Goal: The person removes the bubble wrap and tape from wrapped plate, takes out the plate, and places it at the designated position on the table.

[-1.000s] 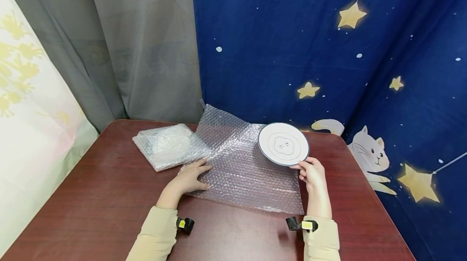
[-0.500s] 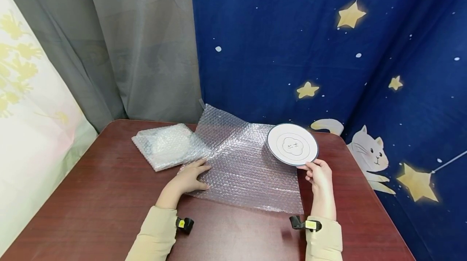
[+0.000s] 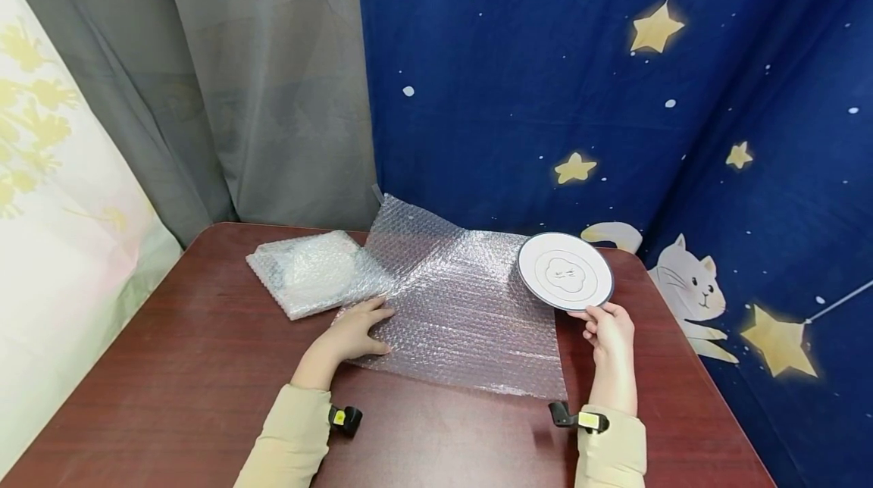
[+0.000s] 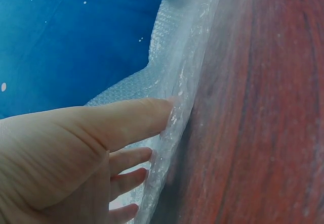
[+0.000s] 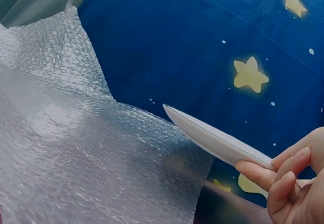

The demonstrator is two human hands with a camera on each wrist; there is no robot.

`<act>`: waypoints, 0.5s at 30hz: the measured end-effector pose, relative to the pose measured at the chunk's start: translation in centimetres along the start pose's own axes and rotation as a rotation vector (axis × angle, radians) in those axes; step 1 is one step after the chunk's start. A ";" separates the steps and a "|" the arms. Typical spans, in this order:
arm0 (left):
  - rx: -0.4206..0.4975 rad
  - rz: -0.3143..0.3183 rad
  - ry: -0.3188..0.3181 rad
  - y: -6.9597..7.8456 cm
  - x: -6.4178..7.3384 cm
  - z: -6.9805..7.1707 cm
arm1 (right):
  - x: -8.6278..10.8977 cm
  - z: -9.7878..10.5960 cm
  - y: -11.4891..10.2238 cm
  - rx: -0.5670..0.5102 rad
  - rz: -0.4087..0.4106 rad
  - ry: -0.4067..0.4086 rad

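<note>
My right hand (image 3: 611, 333) pinches the near rim of a white plate (image 3: 566, 271) with a dark blue edge and a small line drawing in its centre. In the right wrist view the plate (image 5: 217, 140) appears edge-on, raised over the table, thumb above and fingers below. A sheet of bubble wrap (image 3: 470, 321) lies spread on the table, and the plate overlaps its right side in the head view. On the sheet's left edge rests my left hand (image 3: 355, 330), fingers spread. The left wrist view shows its fingertips at the bubble wrap (image 4: 167, 128).
Left of the sheet lies a flat bubble-wrapped bundle (image 3: 314, 272) with something white inside. The sheet's back corner rises against the curtains behind the brown table (image 3: 170, 367). A blue curtain (image 3: 505, 94) with stars hangs right at the back, a grey curtain (image 3: 273, 94) at left.
My right hand has carried the plate steadily to the right, from over the sheet toward the table's right side. The left hand and the bubble wrap have stayed in place.
</note>
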State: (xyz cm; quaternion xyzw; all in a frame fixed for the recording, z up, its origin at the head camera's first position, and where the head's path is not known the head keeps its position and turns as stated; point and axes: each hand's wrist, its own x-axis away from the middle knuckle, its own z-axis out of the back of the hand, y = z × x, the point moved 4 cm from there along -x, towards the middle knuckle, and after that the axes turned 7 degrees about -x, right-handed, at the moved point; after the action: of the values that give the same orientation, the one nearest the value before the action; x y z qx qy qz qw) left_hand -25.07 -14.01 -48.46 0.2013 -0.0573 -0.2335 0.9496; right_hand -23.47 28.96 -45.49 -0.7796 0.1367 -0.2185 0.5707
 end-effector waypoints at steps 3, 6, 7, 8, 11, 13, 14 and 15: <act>0.001 0.001 -0.001 0.0 0.0 0.0 | -0.1 0.4 0.0 0.006 -0.005 0.025; 0.001 -0.002 0.000 0.0 0.0 -0.1 | -0.2 0.7 0.0 0.006 -0.002 0.041; 0.002 -0.002 0.000 0.1 0.0 -0.1 | -0.2 0.8 0.0 0.001 -0.003 0.047; 0.003 -0.003 0.000 0.1 0.0 -0.1 | -0.2 0.9 -0.1 -0.001 0.000 0.051; 0.005 -0.002 0.004 0.0 0.0 -0.1 | -0.2 1.3 -0.1 -0.004 0.005 0.065; 0.008 0.002 0.002 0.0 0.0 -0.1 | -0.3 1.5 -0.1 -0.009 0.011 0.075; 0.005 0.000 0.004 0.0 0.0 -0.1 | -0.3 1.6 0.0 -0.012 0.012 0.081; 0.003 -0.001 0.005 0.0 0.0 -0.1 | -0.4 1.7 0.0 -0.015 0.011 0.086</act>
State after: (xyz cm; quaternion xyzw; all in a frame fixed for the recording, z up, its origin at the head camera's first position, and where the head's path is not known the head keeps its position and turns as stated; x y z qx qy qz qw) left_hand -25.05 -13.96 -48.59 0.2033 -0.0550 -0.2334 0.9493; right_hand -22.93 30.56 -45.99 -0.7731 0.1672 -0.2475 0.5596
